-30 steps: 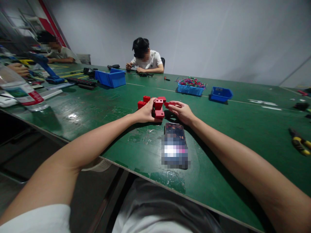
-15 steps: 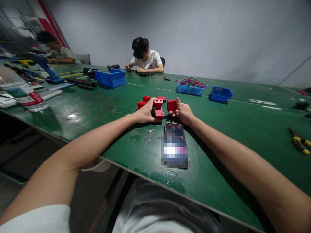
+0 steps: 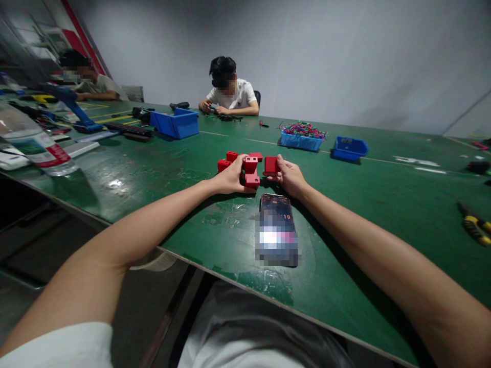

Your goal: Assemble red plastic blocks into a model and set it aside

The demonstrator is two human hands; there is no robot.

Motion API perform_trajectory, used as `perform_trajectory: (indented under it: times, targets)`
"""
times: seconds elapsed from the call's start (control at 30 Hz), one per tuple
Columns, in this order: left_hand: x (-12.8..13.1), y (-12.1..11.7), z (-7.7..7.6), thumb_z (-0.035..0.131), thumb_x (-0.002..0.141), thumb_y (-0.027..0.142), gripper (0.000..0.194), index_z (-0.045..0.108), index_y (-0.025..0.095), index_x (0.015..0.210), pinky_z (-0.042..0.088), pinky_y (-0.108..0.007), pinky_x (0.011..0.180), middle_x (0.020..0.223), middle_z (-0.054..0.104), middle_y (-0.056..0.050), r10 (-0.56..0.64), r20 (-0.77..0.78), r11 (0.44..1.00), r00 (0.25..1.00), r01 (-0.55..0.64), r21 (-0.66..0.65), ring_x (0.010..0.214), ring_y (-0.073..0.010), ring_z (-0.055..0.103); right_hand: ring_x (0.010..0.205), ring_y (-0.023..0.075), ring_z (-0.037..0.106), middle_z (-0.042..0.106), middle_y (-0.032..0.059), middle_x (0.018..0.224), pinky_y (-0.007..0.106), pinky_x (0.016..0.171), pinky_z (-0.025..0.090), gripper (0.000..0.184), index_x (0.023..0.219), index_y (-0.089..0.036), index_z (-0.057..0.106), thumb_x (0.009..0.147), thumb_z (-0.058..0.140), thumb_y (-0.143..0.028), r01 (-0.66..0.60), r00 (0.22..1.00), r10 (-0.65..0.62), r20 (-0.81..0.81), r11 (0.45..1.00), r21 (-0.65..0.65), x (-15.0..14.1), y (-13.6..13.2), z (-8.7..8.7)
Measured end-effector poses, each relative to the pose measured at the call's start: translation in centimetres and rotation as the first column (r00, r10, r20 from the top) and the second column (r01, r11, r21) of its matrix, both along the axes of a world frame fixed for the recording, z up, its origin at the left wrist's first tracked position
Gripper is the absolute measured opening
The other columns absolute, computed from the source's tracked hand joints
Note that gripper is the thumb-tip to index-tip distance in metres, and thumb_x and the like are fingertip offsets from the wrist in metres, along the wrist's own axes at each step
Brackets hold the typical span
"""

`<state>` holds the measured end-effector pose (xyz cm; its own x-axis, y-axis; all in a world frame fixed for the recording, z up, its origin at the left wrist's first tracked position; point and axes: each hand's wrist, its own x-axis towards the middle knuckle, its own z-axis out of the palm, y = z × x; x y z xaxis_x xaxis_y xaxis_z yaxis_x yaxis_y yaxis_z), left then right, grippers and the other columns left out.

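Our right grip (image 3: 290,176) pinches the red block (image 3: 271,166) at its right edge. Our left grip (image 3: 232,175) seems closed around red pieces (image 3: 251,171).

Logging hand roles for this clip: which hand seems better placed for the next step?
Probably the right hand: it holds one red piece beside the red blocks, which the left hand is occupied gripping.

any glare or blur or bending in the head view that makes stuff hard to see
Head view: glare spots on the green table left of the left arm; wide-angle stretch toward the edges, with the bottle leaning and smeared; phone partly hidden by pixel blocks; soft shadow under the right forearm; red block in the right hand fairly clear.
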<state>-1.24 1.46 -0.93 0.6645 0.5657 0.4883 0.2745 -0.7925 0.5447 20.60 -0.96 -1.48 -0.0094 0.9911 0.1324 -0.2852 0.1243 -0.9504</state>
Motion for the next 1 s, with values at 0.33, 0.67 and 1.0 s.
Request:
perform_trajectory:
  times: [0.33,0.67,1.0]
  targets:
    - [0.0,0.1,-0.1,0.087,0.057,0.043,0.097,0.034,0.014,0.134,0.042,-0.054,0.108,0.133,0.049,-0.020,0.009,0.017,1.000,1.000,-0.009,0.002,0.125,-0.0342,0.053,0.067,0.0164,0.072,0.072,-0.0002,0.079,0.027,0.058,0.061,0.043,0.106,-0.023,0.054,0.073,0.080,-0.035,-0.026,0.998,0.024,0.062,0.999,0.046,0.4,0.0,-0.1]
    - [0.0,0.0,-0.3,0.087,0.059,0.039,0.098,0.032,0.016,0.137,0.046,-0.054,0.105,0.134,0.049,-0.020,-0.024,0.038,0.999,0.999,0.025,-0.029,0.122,-0.0335,0.057,0.075,0.0150,0.066,0.071,0.0042,0.095,0.028,0.066,0.055,0.056,0.114,-0.020,0.058,0.066,0.083,-0.034,-0.076,0.984,0.042,0.173,0.977,0.197,-1.1,-1.5,1.7]
    - [0.0,-0.4,0.1,0.088,0.058,0.038,0.097,0.034,0.017,0.136,0.047,-0.054,0.103,0.130,0.054,-0.018,-0.012,0.041,0.998,0.999,0.014,-0.056,0.120,-0.0334,0.058,0.058,0.0121,0.054,0.066,0.0011,0.082,0.029,0.059,0.052,0.067,0.137,-0.018,0.050,0.075,0.069,-0.034,0.002,0.932,-0.108,0.346,0.956,0.294,-1.9,-2.4,1.8]
